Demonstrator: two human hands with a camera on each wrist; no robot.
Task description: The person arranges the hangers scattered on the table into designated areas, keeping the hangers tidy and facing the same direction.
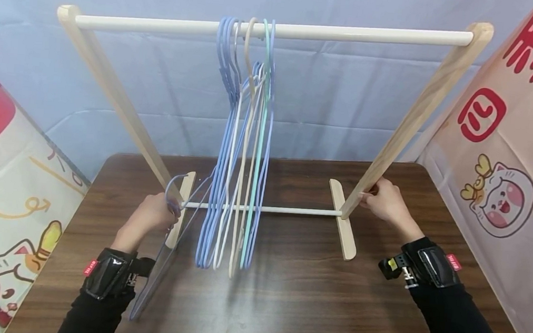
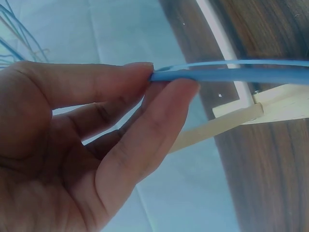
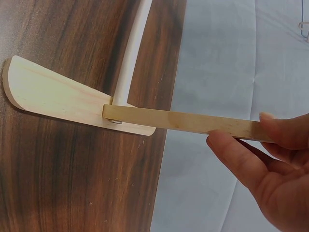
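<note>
My left hand (image 1: 150, 217) pinches a blue clothes hanger (image 2: 251, 75) between thumb and fingers. This hanger is off the top bar, beside the rack's left foot (image 1: 187, 187), its hook upward and its body reaching down toward the front. On the other side, my right hand (image 1: 384, 199) grips the lower part of the rack's right wooden post (image 3: 188, 122), thumb and fingers on opposite sides of it. Several blue, white, beige and green hangers (image 1: 254, 149) hang bunched near the middle of the white top bar (image 1: 354, 34).
The wooden rack stands on a brown table (image 1: 273, 310), with a thin white lower bar (image 1: 305, 211) joining its feet. The right foot (image 1: 347, 237) lies flat on the table. A pale blue cloth (image 1: 348, 99) hangs behind, and printed cloths flank both sides.
</note>
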